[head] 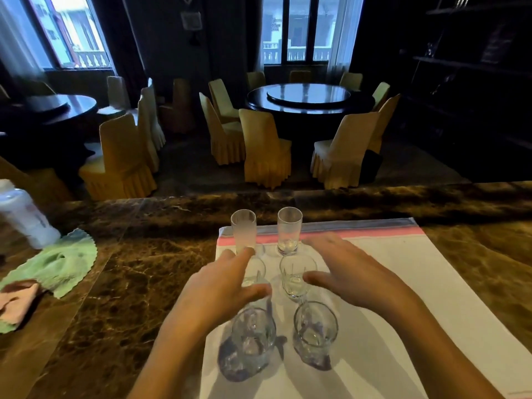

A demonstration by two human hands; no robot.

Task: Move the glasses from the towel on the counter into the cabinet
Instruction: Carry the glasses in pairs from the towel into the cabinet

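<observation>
Several clear glasses stand in two columns on a white towel [403, 283] with a pink and grey stripe. At the back are a frosted tall glass [243, 231] and a clear tall glass [289, 230]. The middle pair is a round glass [254, 272], partly hidden by my fingers, and another round glass [296, 276]. Nearest me stand a left glass mug [252, 341] and a right glass mug [315, 331]. My left hand [221, 292] hovers open over the left column. My right hand [354, 272] hovers open beside the right column. No cabinet is in view.
The towel lies on a brown marble counter [129, 269]. At the left are a green cloth [60, 266], a pink cloth [14, 300] and a white bottle [23, 217]. Beyond the counter edge are round tables and covered chairs.
</observation>
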